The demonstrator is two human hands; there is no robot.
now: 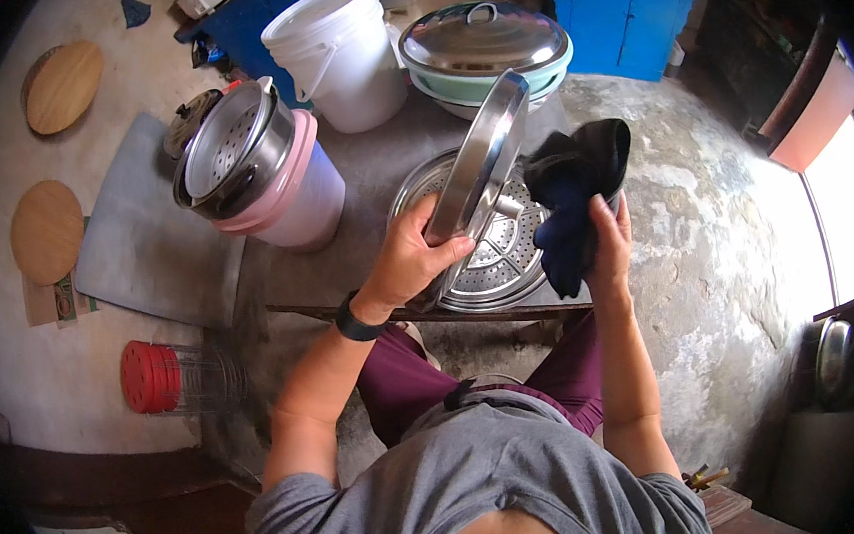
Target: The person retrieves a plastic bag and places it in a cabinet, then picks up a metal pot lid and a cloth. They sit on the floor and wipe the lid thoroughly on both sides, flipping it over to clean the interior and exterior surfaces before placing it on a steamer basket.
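My left hand (425, 248) grips the rim of a shiny stainless steel lid or shallow pan (480, 153), tilted up on edge. Below it, on a low table, lies a round perforated steamer plate (497, 254) inside a wider metal rim; the tilted piece partly covers it. A short metal knob or stub (509, 206) shows beside the tilted piece, and I cannot tell which part it belongs to. To the right, my right hand (611, 241) holds a bunched black and dark blue cloth (572, 195) above the steamer plate's right side.
A white lidded bucket (343, 63) and a pale green basin (420, 83) under a steel lid (484, 36) stand at the back. Left of these, metal pots (268, 155) sit on a pink-rimmed bucket (316, 193). Blue cabinets (603, 20) stand behind; a red-ended wire object (151, 375) is lower left.
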